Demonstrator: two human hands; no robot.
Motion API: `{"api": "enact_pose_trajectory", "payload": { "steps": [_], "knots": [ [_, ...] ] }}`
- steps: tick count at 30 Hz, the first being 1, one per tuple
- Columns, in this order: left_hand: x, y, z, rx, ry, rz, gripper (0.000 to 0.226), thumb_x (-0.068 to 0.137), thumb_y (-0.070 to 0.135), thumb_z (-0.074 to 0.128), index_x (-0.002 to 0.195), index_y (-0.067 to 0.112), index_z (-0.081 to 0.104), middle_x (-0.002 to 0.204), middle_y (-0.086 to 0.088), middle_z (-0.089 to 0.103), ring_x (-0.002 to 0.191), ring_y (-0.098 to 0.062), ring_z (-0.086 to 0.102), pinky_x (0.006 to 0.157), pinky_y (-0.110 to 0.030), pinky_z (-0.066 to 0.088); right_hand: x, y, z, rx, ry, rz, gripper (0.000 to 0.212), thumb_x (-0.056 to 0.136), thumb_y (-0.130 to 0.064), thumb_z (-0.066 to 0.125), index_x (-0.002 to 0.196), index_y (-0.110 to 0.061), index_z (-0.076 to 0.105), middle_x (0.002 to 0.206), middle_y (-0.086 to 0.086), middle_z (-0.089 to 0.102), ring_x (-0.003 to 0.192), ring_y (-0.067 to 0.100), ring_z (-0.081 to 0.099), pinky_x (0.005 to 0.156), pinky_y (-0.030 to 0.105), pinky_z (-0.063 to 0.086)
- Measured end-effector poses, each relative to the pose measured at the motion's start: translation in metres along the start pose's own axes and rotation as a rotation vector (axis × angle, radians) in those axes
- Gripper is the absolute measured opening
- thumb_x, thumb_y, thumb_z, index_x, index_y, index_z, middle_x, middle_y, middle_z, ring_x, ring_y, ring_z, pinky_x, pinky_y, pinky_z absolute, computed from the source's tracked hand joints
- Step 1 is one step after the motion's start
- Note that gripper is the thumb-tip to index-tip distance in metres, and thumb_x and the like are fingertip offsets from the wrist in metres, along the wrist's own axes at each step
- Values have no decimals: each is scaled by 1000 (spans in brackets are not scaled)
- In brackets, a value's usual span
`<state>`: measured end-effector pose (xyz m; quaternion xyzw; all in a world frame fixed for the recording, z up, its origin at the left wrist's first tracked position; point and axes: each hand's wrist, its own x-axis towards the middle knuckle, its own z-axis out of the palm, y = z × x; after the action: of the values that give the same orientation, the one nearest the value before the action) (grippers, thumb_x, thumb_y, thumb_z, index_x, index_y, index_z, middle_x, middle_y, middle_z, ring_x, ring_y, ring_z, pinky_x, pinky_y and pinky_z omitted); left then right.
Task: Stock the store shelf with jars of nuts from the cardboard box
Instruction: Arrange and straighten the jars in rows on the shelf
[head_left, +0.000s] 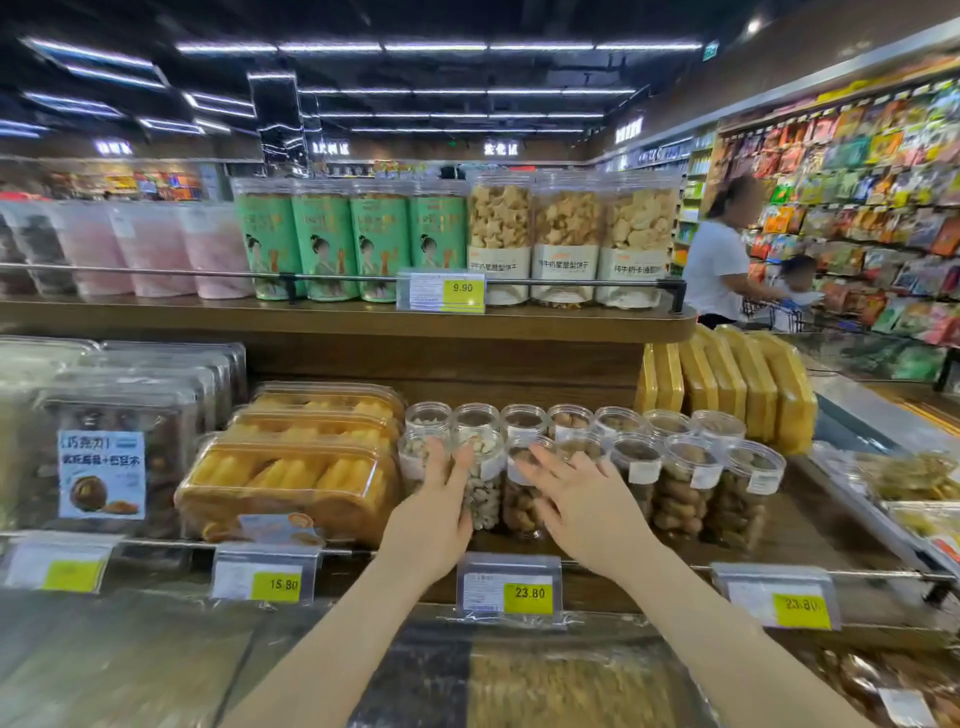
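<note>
Two bare arms reaching over the rail of a wooden store shelf (810, 525) toward two rows of clear jars of nuts (685, 483), lids on, white labels at the shoulders. Left hand (434, 512) laid flat against the front-row jars at the left end, fingers (441, 460) straight and close together, tips touching the leftmost jar (413, 460) and thumb against the pale-nut jar (485, 480) beside it; not curled round either. Right hand (582, 499) held over the next jar (519, 501) of dark nuts, fingers (543, 460) spread and straight, tips at its lid and label; contact hard to judge through motion blur. Remaining jars standing upright to the right of both hands, untouched, back row just behind the front row.

Left of the jars, touching the row: stacked clear trays of yellow pastries (291, 478). Further left, boxed chocolate sweets (104, 462) with a blue label. Right of the jars, upright yellow packets (727, 384). Along the rail, yellow price tags, the nearest one (511, 584) directly below the hands. On the upper shelf, green canisters (322, 244) and tall tubs of star biscuits (566, 234). At far right in the aisle, a person in a white top (714, 265) beside a wall of hanging snack bags (857, 197).
</note>
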<state>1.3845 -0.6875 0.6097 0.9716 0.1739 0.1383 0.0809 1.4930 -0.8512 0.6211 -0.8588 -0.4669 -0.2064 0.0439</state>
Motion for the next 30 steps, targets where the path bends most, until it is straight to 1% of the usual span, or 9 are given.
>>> {"api": "enact_pose_trajectory", "payload": {
  "steps": [2,4,7,9,13,19,22,25,30],
  "knots": [
    [3,3,5,35,13,45,78,94,27,45,149,31,-10,158,-4,-16,79,-19,64,62,-26,50,0,-6,5,-68,0,-7,44,79,-34,51,122,-29,61,125,-4,63,85,17,64,68,34,53],
    [7,6,9,63,17,65,77,94,27,44,150,29,-9,159,2,-14,78,-17,63,59,-25,46,2,-7,8,-87,-6,-12,57,68,-30,70,124,-28,60,126,-3,63,84,16,65,69,34,54],
    [11,6,13,88,44,58,74,93,28,43,151,27,-3,159,6,-9,79,-14,62,58,-23,42,7,-6,8,-82,-50,29,70,57,-29,78,124,-29,60,127,-4,62,85,12,66,68,31,54],
    [13,4,14,89,63,64,74,93,29,45,151,29,0,160,7,-5,79,-13,61,57,-22,41,12,-5,9,-62,-56,47,69,61,-26,76,126,-28,57,130,-3,60,91,14,67,71,32,54],
    [16,3,11,50,71,66,75,91,27,48,150,30,3,160,7,0,78,-12,62,59,-22,47,15,-4,11,41,-84,6,62,84,-19,55,142,-27,37,151,-1,35,121,23,53,96,42,42],
    [2,-4,20,-2,141,-90,87,92,33,49,149,18,-15,155,-5,-26,82,-10,61,59,-18,49,13,-16,3,122,-111,-9,65,92,-26,40,150,-29,8,159,-6,5,137,17,31,108,39,27],
    [-1,-9,23,0,121,-140,90,91,25,50,148,12,-18,154,-7,-30,92,-16,61,63,-21,50,20,-34,8,111,-119,-68,65,93,-24,38,150,-23,7,159,-5,2,140,18,26,109,39,25],
    [5,-7,20,-26,97,-154,91,90,21,53,149,12,-15,155,-7,-26,90,-16,62,66,-22,51,28,-39,11,125,-105,-60,62,94,-23,38,150,-22,12,159,-3,8,142,16,24,113,37,21],
    [8,-6,15,-19,59,-188,91,88,19,57,150,11,-9,157,-7,-20,91,-18,64,68,-26,49,35,-36,8,84,-141,-63,60,94,-23,37,150,-23,14,159,-5,11,138,19,32,110,39,23]
  ]
}}
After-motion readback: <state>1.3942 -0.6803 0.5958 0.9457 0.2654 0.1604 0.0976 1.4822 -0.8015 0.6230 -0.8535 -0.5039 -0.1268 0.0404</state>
